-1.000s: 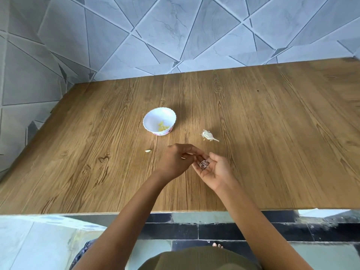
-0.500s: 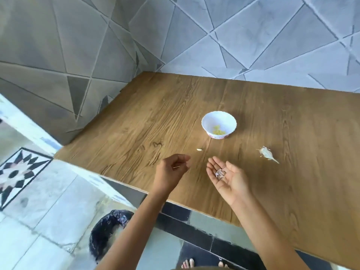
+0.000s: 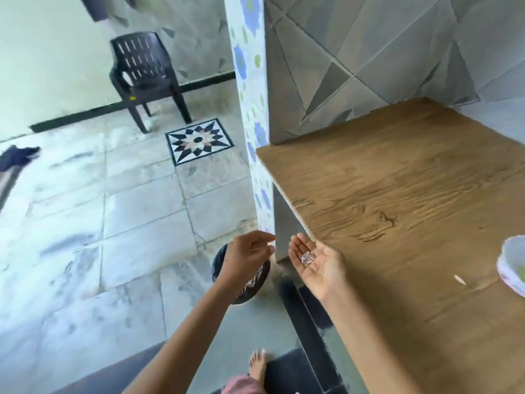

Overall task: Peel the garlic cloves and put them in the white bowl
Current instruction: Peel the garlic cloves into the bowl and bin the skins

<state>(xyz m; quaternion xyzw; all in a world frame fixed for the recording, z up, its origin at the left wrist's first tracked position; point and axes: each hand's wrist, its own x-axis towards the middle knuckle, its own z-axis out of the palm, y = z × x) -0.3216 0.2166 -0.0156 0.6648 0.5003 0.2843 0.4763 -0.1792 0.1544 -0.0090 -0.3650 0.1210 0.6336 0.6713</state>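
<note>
Resting on open, palm-up R hand (image 3: 318,264): garlic peel (image 3: 307,257); L hand (image 3: 245,258) just beside, curled, can't tell if gripping.

Left forearm (image 3: 181,336) and right forearm (image 3: 366,336) bare, unsleeved from behind the fingers down to the lower edge of view. Left hand (image 3: 250,258) and right hand (image 3: 316,264) likewise uncovered, the fingers (image 3: 297,245) slim and tapering. Wrists narrow, just behind the fingers. Well below and behind the fingertips, one bare foot (image 3: 257,365) with pale toenails. Directly behind that foot, farther still from the fingers, a fold of pink cloth (image 3: 241,386), soft and a little rumpled, cut off by the bottom edge. Which garment, impossible to tell. Slightly blurred throughout, finer detail lost.
</note>
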